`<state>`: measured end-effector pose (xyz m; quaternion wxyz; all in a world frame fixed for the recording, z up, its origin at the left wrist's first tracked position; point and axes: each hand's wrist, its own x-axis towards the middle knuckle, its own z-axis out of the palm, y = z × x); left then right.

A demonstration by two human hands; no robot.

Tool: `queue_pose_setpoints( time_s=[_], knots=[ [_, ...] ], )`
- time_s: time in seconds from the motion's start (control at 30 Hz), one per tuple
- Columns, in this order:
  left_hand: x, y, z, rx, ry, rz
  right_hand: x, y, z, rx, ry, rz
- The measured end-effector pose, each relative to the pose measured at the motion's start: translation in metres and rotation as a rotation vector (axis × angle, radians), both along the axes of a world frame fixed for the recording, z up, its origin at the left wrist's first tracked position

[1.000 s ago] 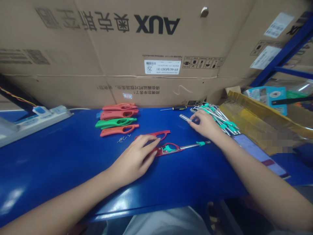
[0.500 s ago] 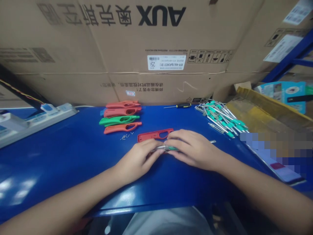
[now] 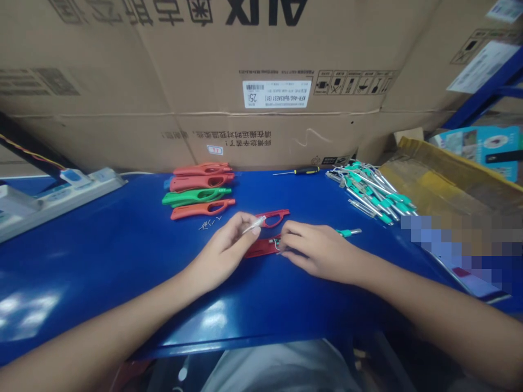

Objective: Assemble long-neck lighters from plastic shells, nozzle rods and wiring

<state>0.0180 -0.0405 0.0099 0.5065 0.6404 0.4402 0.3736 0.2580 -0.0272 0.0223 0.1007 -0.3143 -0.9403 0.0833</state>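
My left hand (image 3: 226, 245) pinches a small silvery part (image 3: 254, 224) between thumb and fingertips, just above the blue table (image 3: 122, 256). My right hand (image 3: 312, 247) rests closed on a red handle shell (image 3: 261, 247) with a metal rod and green fitting (image 3: 347, 232) sticking out to the right. A second red shell half (image 3: 274, 216) lies just behind the hands.
A stack of red and green handles (image 3: 200, 190) lies at the back left, small screws (image 3: 209, 223) beside it. A pile of metal rods with green fittings (image 3: 370, 193) sits at the back right, a screwdriver (image 3: 300, 171) by the cardboard boxes (image 3: 245, 81). A power strip (image 3: 61, 188) lies left.
My right hand came back from the rod pile to the red shell in the middle. My left hand lifted from the shell and now pinches a small silvery part.
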Motion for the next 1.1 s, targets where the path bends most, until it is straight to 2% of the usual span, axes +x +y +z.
queue_pose_setpoints(
  time_s=[0.13,0.27,0.4,0.63,0.73,0.83,1.1],
  knots=[
    [-0.001,-0.001,0.001,0.079,0.104,0.003,0.000,0.004,-0.003,-0.156,0.219,-0.054],
    [-0.003,0.002,0.002,0.089,0.241,-0.092,0.000,0.012,-0.007,-0.352,0.420,-0.138],
    [-0.004,0.004,0.002,0.097,0.273,-0.116,0.001,0.018,-0.010,-0.569,0.506,-0.257],
    [-0.003,0.001,0.007,0.182,0.332,-0.142,0.002,0.019,-0.008,-0.848,0.592,-0.231],
    [-0.003,-0.001,0.010,0.182,0.325,-0.159,0.002,0.020,-0.007,-0.904,0.637,-0.211],
    [-0.002,0.000,0.010,0.081,0.271,-0.198,0.002,0.021,-0.009,-0.919,0.656,-0.185],
    [0.000,0.001,0.011,-0.030,0.186,-0.178,0.001,0.020,-0.013,-0.886,0.647,-0.148]
  ],
)
